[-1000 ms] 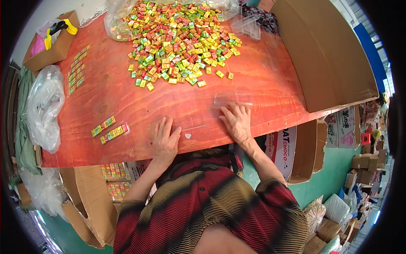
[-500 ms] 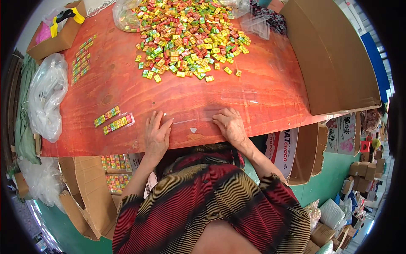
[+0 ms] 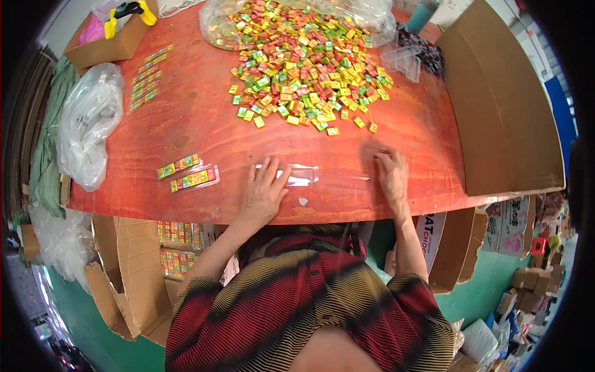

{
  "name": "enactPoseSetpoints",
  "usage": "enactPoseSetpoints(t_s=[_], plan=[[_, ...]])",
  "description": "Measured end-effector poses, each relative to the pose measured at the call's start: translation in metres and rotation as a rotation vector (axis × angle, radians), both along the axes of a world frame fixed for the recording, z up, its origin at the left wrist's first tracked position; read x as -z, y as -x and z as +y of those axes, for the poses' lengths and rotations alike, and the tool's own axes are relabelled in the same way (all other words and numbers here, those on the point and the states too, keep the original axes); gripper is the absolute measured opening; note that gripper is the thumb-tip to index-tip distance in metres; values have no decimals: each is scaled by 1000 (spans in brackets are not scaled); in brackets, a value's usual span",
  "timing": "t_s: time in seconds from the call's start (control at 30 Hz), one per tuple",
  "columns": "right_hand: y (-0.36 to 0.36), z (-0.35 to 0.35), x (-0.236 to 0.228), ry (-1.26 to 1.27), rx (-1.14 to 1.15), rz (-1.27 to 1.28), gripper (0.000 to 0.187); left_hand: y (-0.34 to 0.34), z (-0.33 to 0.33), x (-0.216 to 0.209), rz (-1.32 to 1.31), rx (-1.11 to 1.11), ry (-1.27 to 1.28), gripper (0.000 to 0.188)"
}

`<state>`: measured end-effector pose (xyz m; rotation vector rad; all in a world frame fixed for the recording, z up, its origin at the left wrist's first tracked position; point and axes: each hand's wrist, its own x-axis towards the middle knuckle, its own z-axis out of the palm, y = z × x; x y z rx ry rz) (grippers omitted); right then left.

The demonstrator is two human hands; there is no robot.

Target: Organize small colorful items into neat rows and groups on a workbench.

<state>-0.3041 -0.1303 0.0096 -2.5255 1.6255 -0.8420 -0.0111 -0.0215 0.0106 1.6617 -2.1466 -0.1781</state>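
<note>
Right hand [image 3: 392, 177] moved rightward, fingers curled, grip contents unclear; left hand [image 3: 265, 193] spread on clear tray [image 3: 304, 176], long axis left-right.

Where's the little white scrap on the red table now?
In the head view, the white scrap lies near the front edge of the red table, right of the left hand, on the near side of the clear plastic piece.

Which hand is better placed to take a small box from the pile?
Probably the right hand, near a loose box by the pile, though blur hides whether it holds anything; the left hand touches a clear plastic tray.
</note>
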Motion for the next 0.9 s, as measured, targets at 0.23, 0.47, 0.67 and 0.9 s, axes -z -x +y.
enactPoseSetpoints(t_s=[0.23,0.47,0.67,0.9], plan=[[-23,-8,-17,-15,143,-26,15,-16,-31,-10,95,-312,63,38],[-188,-21,-20,-210,-561,-167,33,-74,-98,23,-52,-403,131,37],[-222,-47,10,-72,-628,-92,18,-53,-89,7,53,-339,126,29],[-174,-37,1,-289,-559,-180,35,-27,-86,11,293,-174,63,24]])
